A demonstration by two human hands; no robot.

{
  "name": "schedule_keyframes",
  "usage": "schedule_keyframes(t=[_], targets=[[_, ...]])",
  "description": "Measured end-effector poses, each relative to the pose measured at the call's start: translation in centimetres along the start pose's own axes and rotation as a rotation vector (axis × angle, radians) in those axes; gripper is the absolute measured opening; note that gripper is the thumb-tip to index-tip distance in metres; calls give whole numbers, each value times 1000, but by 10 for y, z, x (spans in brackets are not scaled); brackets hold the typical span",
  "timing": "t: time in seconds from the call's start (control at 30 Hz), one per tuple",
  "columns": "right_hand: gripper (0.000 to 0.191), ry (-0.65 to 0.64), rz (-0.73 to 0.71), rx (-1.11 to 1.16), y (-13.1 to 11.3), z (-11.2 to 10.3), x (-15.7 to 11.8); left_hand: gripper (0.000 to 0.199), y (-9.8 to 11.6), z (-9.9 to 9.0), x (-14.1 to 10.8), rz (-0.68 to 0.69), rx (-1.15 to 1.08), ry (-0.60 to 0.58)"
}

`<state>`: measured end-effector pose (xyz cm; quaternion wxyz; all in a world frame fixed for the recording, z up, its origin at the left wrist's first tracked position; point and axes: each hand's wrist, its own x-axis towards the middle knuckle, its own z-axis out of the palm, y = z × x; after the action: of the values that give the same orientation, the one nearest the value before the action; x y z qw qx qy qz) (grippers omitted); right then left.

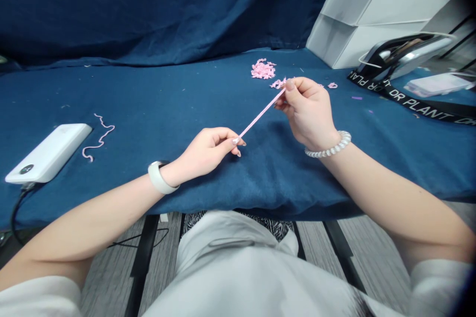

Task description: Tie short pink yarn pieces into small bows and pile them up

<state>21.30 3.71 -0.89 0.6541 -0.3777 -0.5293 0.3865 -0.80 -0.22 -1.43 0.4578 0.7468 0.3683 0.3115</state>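
- The left hand [203, 152] pinches one end of a pink strip [260, 113], its grip firmly closed.
- The right hand [307, 114] clenches the other end, apparently holding it taut above the blue-covered surface [148, 99].

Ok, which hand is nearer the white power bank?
Left. The left hand sits to the power bank's right in view, across bare blue cloth; the right hand is farther off on that same side, past the pink strip both hands pinch.

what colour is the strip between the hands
Pale pink, best seen in the head view, where the strip runs from the left hand to the right hand.
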Motion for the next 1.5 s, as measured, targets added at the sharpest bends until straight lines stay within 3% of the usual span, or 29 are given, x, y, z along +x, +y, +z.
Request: schedule_keyframes(t=[0.17,0.43,0.63,0.8,0.9,1.03,1.2,1.33,1.5], targets=[[29,-24,4,28,2,-3,3,26,-1,-2,-1,-7,94,11],[26,-200,93,90,-8,2,-6,20,-2,-2,-3,69,402,12],[19,-173,213,186,-9,5,-7,19,-1,-1,-7,134,553,27],[23,-221,204,194,-9,1,-2,20,5,1,-8,200,563,56],[28,-222,239,206,-9,6,-6,20,9,0,-9,320,453,58],[32,-318,354,212,-4,24,-23,17,10,-1,-9,387,64,82],[38,-520,524,295,1,44,-42,18,4,7,-8,245,-502,-49],[41,-562,578,397,1,46,-47,21,6,12,-7,176,-675,-73],[35,-524,626,445,3,44,-48,28,9,13,-4,33,-762,41]])
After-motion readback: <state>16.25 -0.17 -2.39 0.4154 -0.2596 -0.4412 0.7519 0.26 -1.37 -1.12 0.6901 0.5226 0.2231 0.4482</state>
